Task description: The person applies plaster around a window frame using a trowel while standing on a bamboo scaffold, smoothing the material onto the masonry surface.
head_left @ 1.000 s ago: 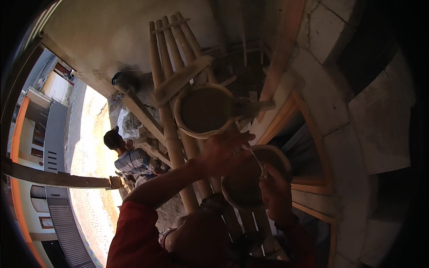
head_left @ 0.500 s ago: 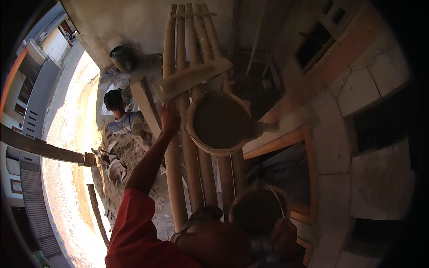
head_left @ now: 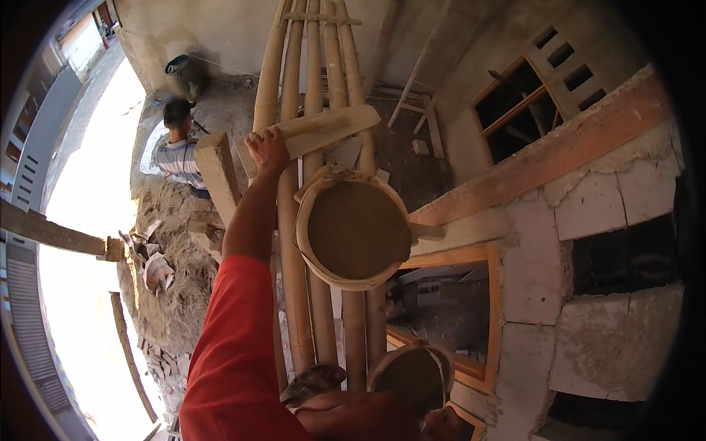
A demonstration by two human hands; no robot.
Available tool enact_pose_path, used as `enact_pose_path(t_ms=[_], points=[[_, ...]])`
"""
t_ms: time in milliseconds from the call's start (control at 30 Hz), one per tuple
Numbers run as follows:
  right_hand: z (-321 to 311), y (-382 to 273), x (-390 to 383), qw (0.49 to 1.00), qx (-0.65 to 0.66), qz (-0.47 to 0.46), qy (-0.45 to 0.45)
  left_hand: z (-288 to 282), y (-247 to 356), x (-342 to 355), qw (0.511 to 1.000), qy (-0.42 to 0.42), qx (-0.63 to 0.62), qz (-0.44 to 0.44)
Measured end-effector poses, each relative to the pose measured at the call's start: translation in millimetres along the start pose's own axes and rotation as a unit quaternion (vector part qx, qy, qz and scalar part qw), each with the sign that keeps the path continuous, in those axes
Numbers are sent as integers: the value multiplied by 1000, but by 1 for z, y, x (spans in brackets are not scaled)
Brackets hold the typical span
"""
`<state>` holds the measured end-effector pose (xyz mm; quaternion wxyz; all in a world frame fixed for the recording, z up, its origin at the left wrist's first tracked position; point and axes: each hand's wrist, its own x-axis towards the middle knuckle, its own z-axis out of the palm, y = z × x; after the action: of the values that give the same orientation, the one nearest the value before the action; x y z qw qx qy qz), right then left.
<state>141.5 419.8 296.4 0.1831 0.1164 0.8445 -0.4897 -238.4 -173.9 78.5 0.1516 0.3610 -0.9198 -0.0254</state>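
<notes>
My left hand (head_left: 267, 151) is closed round the left end of a long wooden board (head_left: 331, 131), which lies slantwise across several bamboo poles (head_left: 300, 294). Just nearer than the board, a bucket (head_left: 300, 242) filled with grey wet mortar (head_left: 358, 224) rests on the poles. Low in view, a second bucket (head_left: 376, 367) holds dark grey mortar (head_left: 412, 378). My right hand (head_left: 440, 425) is at its near right side, closed where the pale handle (head_left: 443, 375) comes down. The lower edge cuts off part of this hand.
A sandalled foot (head_left: 316, 382) stands on the poles. Below left, a person in a striped shirt (head_left: 179, 160) is near a sand heap (head_left: 184, 275). An upright timber (head_left: 218, 173) stands close left. At right are a block wall (head_left: 518, 287) and an orange-framed window opening (head_left: 494, 316).
My left hand has moved up onto the board's end and closed on it. My right hand and the second bucket have shifted lower in view. The view itself has tilted and become sharper.
</notes>
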Motion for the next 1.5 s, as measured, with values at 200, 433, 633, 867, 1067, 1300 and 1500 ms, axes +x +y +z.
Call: enact_pose_path(t_ms=[200, 433, 633, 867, 1067, 1300, 1500], points=[[5, 4, -1, 999, -29, 30, 26, -3, -10, 25, 991, -128, -6, 37], [12, -13, -5, 995, 84, 57, 13, -28, 22, 28, 994, -77, -78, 19], [6, 9, 7, 998, 38, -44, -8, -139, 85, 41, 973, -67, -212, 60], [-1, 12, 14, 974, -169, -148, 43, -267, 88, -49, 949, -43, -151, 274], [-1, -8, 12, 967, -175, -184, 38, -268, 35, -162, 937, -127, -122, 301], [-11, 3, 5, 998, 58, 22, 3, -224, -4, -228, 952, -140, -102, 253], [-10, -7, 1, 996, 91, 8, -3, -229, 1, -237, 961, -20, -106, 256]])
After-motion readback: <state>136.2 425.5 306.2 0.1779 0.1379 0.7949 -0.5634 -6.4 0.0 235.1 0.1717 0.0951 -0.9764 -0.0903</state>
